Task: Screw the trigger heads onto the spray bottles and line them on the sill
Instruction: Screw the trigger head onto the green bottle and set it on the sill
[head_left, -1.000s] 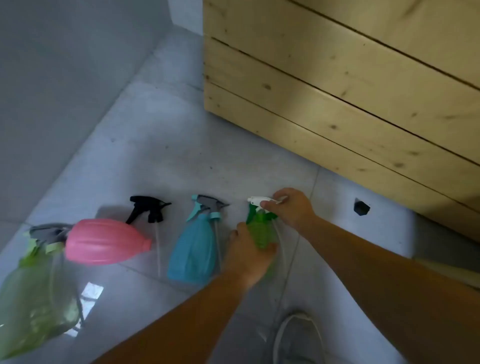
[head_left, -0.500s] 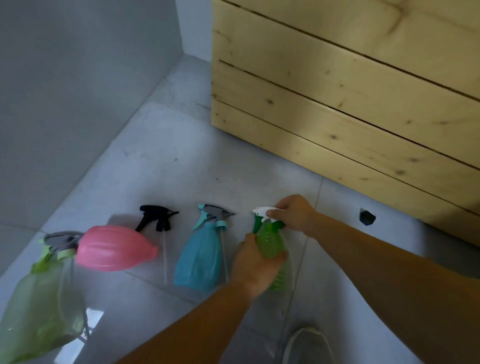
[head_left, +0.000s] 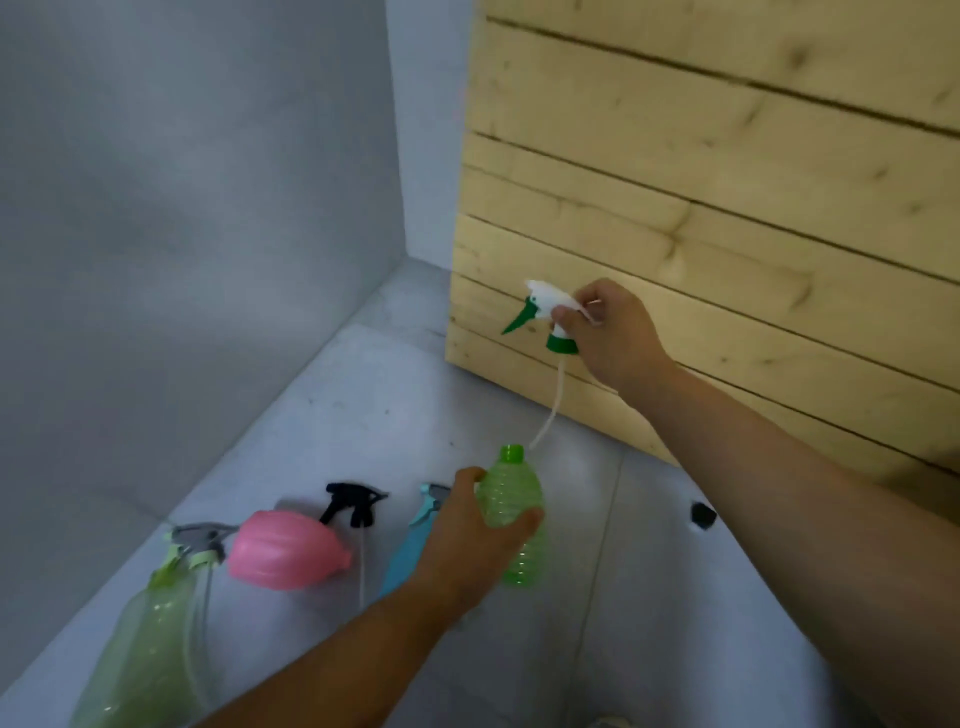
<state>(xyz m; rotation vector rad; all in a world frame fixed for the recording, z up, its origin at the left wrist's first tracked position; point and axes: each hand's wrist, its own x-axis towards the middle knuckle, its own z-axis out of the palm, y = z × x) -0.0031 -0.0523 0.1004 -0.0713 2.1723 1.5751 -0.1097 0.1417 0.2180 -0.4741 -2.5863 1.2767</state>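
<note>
While held clear of the floor, ribbed green bottle gripped round its shoulder by left hand, neck bare. Above that bottle, white-and-green trigger head pinched in right hand, dip tube hanging just beside the neck. Left of the bottle: blue bottle, black trigger head, pink bottle.

A pale grey floor of large tiles with thin grout lines runs back into a corner where two plain grey-white walls meet. On the right stands a piece of light pine furniture built of horizontal boards with dark gaps and knots, its lower edge resting on the floor. A small black object lies on the floor near that edge; the light is soft and even.
</note>
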